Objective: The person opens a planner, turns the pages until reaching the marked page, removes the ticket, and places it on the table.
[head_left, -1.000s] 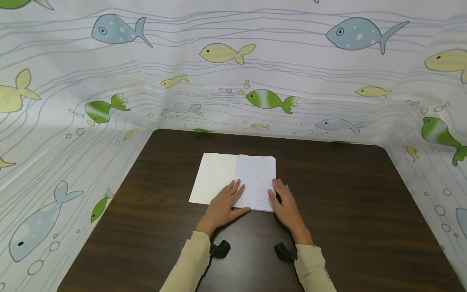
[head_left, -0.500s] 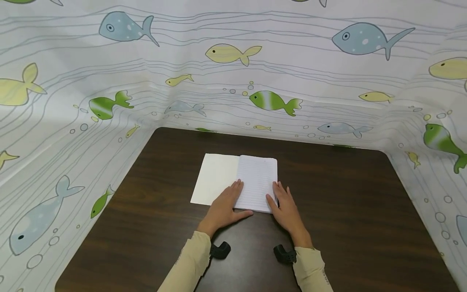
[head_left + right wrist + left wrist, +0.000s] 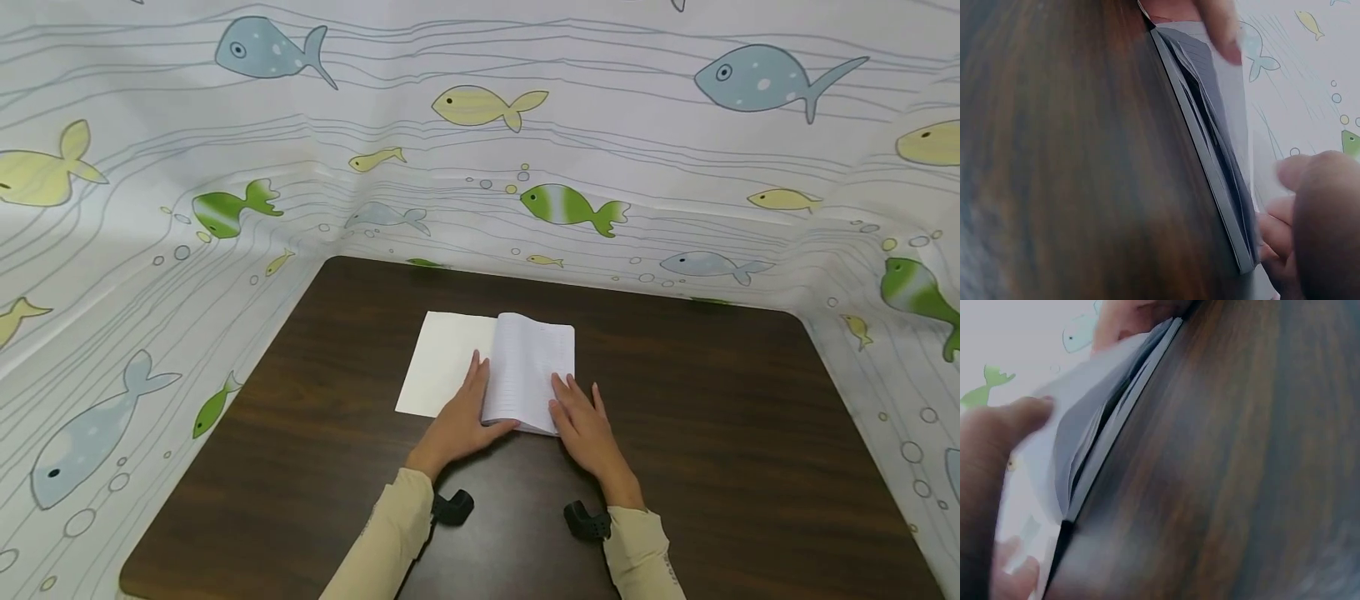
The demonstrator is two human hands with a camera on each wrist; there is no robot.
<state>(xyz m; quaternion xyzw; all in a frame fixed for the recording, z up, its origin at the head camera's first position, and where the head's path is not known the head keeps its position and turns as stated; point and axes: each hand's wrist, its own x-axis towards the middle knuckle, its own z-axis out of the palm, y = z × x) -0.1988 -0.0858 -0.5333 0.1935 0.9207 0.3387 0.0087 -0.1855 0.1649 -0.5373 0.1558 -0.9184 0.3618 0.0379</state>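
Observation:
An open notebook [image 3: 528, 354] lies on the dark wooden table [image 3: 720, 450], its left side plain white and its right side ruled. Several right-hand pages bow upward from the spine, and both wrist views show gaps between the loose sheets at the near edge. My left hand [image 3: 456, 417] rests over the lower spine, fingers extended, with the thumb by the near edge. At the lower right of the ruled page, my right hand [image 3: 591, 429] touches the paper with its fingertips. Whether it pinches a sheet is unclear; in the right wrist view its thumb [image 3: 1294, 172] stands apart from the fingers.
A white fish-print cloth [image 3: 570, 158] rises around the table's back and sides. Black wrist cameras [image 3: 453, 508] sit under both forearms, close above the tabletop.
The ruled pages lay flat earlier and now bulge up near the spine. My left fingers have shifted a little left, while the right fingertips have moved slightly inward over the page.

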